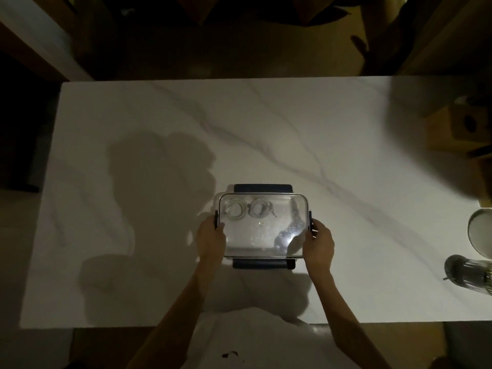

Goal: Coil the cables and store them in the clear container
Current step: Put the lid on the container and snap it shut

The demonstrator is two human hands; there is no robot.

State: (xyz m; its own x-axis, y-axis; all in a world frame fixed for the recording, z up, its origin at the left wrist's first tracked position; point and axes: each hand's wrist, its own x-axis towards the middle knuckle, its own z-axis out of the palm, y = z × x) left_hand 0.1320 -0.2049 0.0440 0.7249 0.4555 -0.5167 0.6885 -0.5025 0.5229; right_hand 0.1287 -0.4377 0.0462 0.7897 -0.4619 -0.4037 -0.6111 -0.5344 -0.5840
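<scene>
A clear rectangular container (266,243) with a transparent lid and dark blue clips sits on the white marble table, near the front edge. Inside, at its far left, lie two coiled cables side by side: a white one (235,209) and a greyer one (261,208). My left hand (210,239) presses against the container's left side at the side clip. My right hand (320,243) holds the right side at the other side clip. The long blue clips at the far and near edges stick outward.
The marble table (159,129) stretches wide to the left and behind the container. At the right edge stand a round white-rimmed object (480,233), a dark ribbed jar-like item (467,271) and a wooden box (458,129). The room around is dark.
</scene>
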